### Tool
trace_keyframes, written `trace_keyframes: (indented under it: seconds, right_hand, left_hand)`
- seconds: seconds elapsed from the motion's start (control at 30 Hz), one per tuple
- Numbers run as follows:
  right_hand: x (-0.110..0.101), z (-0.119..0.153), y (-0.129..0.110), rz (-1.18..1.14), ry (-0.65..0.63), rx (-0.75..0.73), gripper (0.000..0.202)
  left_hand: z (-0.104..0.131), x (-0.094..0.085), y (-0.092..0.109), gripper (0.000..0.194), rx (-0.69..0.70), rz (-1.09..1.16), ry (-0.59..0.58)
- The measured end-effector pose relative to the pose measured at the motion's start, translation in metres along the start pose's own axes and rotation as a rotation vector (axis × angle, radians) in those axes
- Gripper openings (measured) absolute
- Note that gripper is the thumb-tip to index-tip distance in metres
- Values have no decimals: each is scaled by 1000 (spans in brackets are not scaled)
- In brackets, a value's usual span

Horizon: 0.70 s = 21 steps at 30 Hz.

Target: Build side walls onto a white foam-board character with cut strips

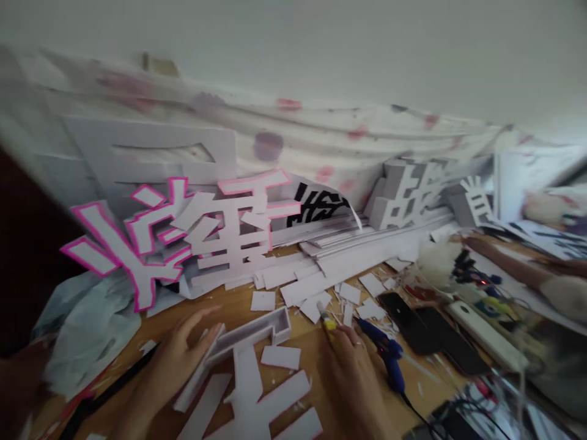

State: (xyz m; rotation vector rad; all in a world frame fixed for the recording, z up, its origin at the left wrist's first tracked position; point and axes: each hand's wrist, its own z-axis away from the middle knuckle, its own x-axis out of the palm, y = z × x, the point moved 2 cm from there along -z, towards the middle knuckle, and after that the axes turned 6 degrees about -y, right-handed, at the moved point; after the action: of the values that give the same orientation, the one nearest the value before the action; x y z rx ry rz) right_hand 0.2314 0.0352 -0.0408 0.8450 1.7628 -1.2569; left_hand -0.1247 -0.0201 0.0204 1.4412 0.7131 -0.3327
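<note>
My left hand [186, 351] has its fingers apart at the left edge of a white foam letter frame [250, 333] with raised walls. My right hand [353, 360] is closed on a yellow cutter [328, 324] lying low over the wooden table. Between my hands are a small white rectangle [281, 357] and a branching white foam letter piece [247, 379] with pink edges. Just right of my right hand rests a blue glue gun [383, 345] with its cord trailing toward the front.
Pink-edged foam characters [147, 244] stand at the back left. White strips [330, 256] and scraps [351, 293] lie behind my hands. Two dark phones [452, 339] and a white power strip [486, 336] sit at right. Another person's arm [509, 263] reaches in at far right.
</note>
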Motion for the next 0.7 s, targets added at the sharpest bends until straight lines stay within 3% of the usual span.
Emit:
trace_keyframes:
  seconds: [0.07, 0.13, 0.23, 0.33, 0.5, 0.6, 0.7]
  right_hand:
    - [0, 10, -1, -6, -23, 77, 35]
    - [-3, 10, -5, 0, -76, 156, 41]
    - [-10, 6, -9, -11, -140, 237, 51]
    - [-15, 6, -8, -83, -159, 239, 55]
    - [-22, 11, 5, -464, -131, 201, 42]
    - [-21, 7, 10, -877, -155, 211, 35]
    - [-17, 2, 8, -1191, -255, 254, 47]
  left_hand:
    - [-35, 11, 23, 46, 63, 17, -178]
    - [-70, 35, 43, 43, 123, -4, -340]
    - [-118, 78, 59, 35, 140, -79, -459]
    - [-149, 115, 62, 27, 104, -160, -550]
    - [-168, 149, 59, 25, 36, -232, -739]
    - [-169, 160, 59, 27, 0, -250, -764]
    - [-169, 162, 59, 26, -33, -238, -766]
